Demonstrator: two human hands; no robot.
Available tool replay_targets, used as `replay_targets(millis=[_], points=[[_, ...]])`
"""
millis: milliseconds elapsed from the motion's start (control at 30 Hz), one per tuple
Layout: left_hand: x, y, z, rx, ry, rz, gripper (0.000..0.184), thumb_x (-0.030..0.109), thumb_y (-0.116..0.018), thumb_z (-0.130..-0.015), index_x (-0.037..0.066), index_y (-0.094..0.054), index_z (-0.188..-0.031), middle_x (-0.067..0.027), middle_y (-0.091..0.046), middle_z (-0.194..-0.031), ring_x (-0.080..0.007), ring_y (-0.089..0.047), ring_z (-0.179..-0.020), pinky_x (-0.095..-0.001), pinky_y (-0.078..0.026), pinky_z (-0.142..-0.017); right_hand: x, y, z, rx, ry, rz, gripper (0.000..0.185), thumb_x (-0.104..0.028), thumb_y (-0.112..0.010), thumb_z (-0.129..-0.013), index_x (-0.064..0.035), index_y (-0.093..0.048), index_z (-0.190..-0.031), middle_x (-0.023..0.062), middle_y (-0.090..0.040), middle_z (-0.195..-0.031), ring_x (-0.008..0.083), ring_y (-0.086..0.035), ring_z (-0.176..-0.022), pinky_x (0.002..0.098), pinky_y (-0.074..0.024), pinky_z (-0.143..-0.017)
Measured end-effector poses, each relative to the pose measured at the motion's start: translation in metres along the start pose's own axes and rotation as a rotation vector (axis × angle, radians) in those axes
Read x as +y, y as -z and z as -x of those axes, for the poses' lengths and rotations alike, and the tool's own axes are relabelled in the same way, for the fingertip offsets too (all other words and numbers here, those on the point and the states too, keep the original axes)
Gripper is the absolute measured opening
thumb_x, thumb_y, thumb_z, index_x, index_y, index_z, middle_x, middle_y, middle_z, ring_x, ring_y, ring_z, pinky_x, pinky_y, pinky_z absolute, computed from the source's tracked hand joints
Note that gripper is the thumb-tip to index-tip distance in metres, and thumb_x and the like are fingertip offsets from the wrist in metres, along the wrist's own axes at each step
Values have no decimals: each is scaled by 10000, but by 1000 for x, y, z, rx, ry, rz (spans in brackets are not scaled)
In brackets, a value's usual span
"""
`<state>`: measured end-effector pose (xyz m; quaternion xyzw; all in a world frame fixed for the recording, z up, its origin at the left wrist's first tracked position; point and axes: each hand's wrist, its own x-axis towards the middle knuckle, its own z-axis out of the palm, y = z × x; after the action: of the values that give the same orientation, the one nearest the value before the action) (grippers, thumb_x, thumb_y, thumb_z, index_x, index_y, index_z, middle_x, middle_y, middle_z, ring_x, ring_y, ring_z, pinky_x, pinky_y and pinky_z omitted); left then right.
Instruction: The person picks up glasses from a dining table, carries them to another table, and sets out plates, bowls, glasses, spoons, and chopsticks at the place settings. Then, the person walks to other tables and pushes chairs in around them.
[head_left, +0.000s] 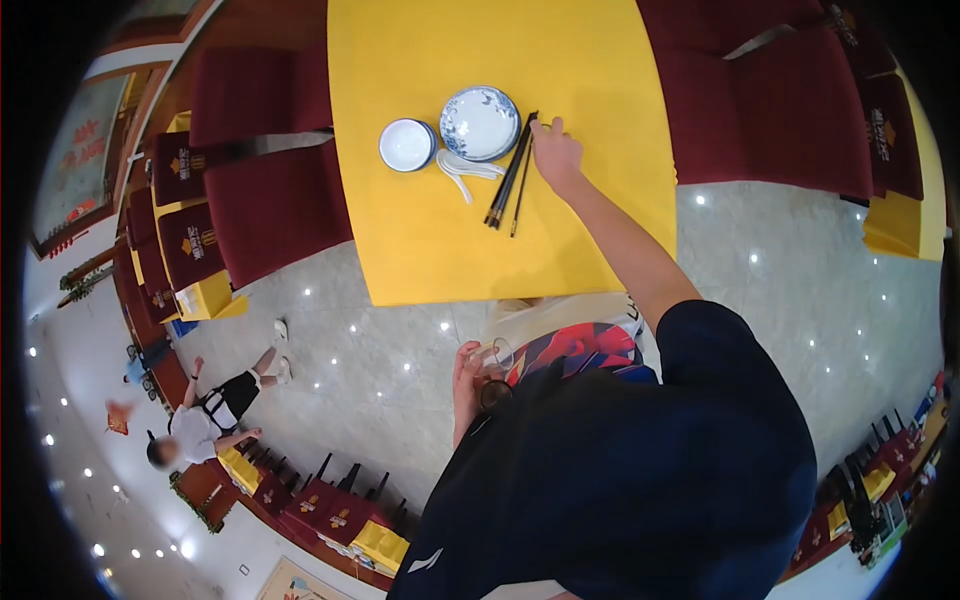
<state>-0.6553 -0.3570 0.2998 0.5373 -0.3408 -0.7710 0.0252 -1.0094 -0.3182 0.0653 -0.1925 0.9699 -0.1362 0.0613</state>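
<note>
My right hand (557, 155) reaches over the yellow table, its fingers closed at the upper end of a dark chopstick (521, 195). Beside that one lies a bundle of several black chopsticks (508, 180) with gold bands near the lower ends. To their left are a stack of blue-patterned white plates (480, 122), white spoons (468, 168) and a stack of white bowls (407, 146) with blue outer sides. Low beside my body, my left hand (466, 388) is wrapped round clear drinking glasses (496, 356); their exact number is unclear.
A yellow cloth covers the table (430, 250). Dark red covered chairs stand along its left (275, 210) and right (800, 110) sides. Another person (205, 425) is on the tiled floor (350, 350) at lower left, near more chairs and tables.
</note>
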Motion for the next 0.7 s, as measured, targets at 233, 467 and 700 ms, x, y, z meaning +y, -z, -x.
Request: replay_targets(millis=[233,467,700], points=[[55,31,-65,-185,118,-179,325,220,-518,-931,107,-453,-1228,-137,-598,-1058,-186,-587,-701,-276,-523,-561,-10,29,2,-137,-222,-46,511,-314,-608,-866,-189,-403,-1317,173,-497,-1146,294,-662,-784,391,-544,-616],[77,53,-120,-244,159,-209,292,149,-560,-930,106,-498,-1213,-117,-605,-1005,-137,-557,-680,-250,-491,-558,53,32,36,288,-580,-75,356,-323,-574,-885,-176,-506,-1202,102,-549,-1059,300,-629,-895,432,-530,-659],[76,86,-117,-50,54,-320,252,133,-615,-902,97,-561,-1146,-54,-614,-874,-87,-550,-674,-225,-449,-543,70,-6,-42,571,-124,25,171,-156,-612,-827,-175,-620,-997,51,-570,-888,241,-590,-838,391,-498,-701]])
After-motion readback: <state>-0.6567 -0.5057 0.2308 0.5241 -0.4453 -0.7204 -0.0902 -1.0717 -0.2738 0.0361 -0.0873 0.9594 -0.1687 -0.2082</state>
